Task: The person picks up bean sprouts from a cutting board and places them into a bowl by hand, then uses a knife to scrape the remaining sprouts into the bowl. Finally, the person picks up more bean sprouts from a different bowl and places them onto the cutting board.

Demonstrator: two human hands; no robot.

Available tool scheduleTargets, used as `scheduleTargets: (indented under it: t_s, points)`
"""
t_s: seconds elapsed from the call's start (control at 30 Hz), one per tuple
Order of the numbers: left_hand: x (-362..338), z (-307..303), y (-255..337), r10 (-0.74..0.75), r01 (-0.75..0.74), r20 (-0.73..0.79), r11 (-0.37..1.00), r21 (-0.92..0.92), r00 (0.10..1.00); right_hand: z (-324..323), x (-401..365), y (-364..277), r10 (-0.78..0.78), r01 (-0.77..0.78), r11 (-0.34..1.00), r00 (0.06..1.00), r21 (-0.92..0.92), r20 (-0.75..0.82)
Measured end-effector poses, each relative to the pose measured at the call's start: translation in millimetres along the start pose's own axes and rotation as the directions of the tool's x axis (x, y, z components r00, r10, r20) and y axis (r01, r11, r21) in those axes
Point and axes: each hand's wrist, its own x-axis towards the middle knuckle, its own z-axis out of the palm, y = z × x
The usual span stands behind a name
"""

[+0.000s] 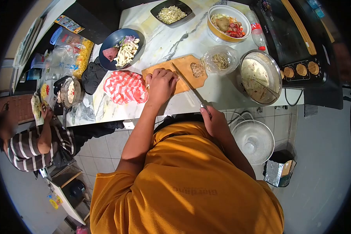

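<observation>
On the wooden cutting board (186, 62), my left hand (161, 84) presses down with its fingers curled together; what lies under them is hidden, apart from a pale bit at the fingertips. My right hand (214, 121) grips the handle of a knife (188, 84), whose long blade slants across the board just right of my left fingers. A small brown heap of chopped food (197, 70) rests at the board's right end. Touching the board's left side is a red-and-white checked plastic bag (124, 87). A clear bag of sprouts (220, 60) lies beyond its right end.
Behind stand a dark plate (105, 62) of chopped food, a black dish (156, 8) of sprouts, a white bowl (243, 33) of vegetables and a bottle (257, 35). A metal pot (279, 78) is at right, near a stove (319, 66). Another person (39, 144) works at left.
</observation>
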Motion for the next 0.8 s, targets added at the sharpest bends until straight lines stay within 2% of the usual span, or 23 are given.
scheduleTargets:
  t_s: [0.47, 0.67, 0.73, 0.8]
  points:
    - [0, 1, 0, -0.021, 0.021, 0.003, 1.0, -0.017, 1.0, 4, -5, -7, -0.021, 0.022, 0.999, 0.999, 0.023, -0.042]
    - [0, 3, -3, -0.005, 0.005, -0.004, 1.0, -0.009, 1.0, 15, -2, 1, -0.06, 0.056, 0.996, 0.996, -0.068, -0.07]
    - [1, 2, -2, 0.001, -0.001, -0.006, 1.0, -0.005, 1.0, 18, -1, 2, -0.064, 0.053, 0.987, 0.995, -0.154, -0.073]
    - [0, 1, -1, -0.017, 0.017, 0.019, 1.0, 0.016, 1.0, 19, -5, 1, -0.057, 0.042, 0.988, 0.994, -0.151, -0.093]
